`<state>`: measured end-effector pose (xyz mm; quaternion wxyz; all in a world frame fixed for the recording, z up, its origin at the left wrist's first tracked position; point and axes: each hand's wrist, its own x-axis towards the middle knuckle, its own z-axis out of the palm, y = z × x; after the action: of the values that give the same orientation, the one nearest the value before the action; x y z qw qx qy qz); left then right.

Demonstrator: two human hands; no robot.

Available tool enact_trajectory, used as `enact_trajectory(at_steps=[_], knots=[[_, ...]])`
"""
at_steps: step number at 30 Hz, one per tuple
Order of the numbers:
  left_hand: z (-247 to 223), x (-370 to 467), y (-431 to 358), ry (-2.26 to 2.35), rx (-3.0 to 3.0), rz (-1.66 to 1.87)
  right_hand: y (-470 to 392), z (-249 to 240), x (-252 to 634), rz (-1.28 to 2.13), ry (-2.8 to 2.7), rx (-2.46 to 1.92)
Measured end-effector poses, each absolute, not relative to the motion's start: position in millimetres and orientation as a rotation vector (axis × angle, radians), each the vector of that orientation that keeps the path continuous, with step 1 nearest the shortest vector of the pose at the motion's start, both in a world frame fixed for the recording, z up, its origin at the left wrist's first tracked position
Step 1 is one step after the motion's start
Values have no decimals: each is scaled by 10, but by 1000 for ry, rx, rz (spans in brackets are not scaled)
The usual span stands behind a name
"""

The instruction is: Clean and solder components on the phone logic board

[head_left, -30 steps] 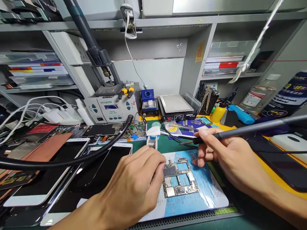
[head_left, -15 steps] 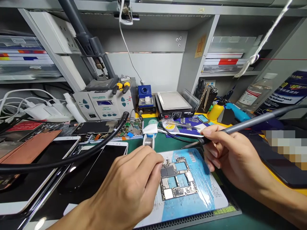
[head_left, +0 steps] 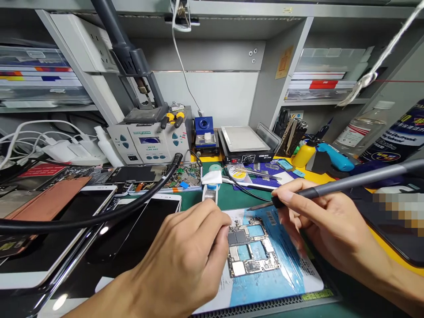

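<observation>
A dark circuit board with square cutouts lies flat on a blue and white plate. My left hand is closed at the board's left edge, its thumb and forefinger pinched together; what is between them, if anything, is hidden. In my right hand is a grey soldering iron, held like a pen. Its thin metal tip points left, just above the plate's back edge, behind the board and apart from it. A solder spool stands behind my left hand.
Phones and phone parts cover the left side, crossed by a thick black hose. Behind stand a rework station and a heating plate. Bottles are at the back right, a dark phone at the right.
The view has shifted, so most things appear a little further right. The iron's tip has moved left relative to the board, over the plate's back edge. My left hand keeps its pinch.
</observation>
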<state>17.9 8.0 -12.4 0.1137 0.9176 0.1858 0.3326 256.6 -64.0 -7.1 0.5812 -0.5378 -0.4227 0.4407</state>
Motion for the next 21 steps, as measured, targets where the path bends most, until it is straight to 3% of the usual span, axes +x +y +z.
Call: enact_trajectory(at_steps=[21], knots=[[-131, 169, 82, 502, 2648, 982, -457, 199, 2321, 1110, -724, -1310]])
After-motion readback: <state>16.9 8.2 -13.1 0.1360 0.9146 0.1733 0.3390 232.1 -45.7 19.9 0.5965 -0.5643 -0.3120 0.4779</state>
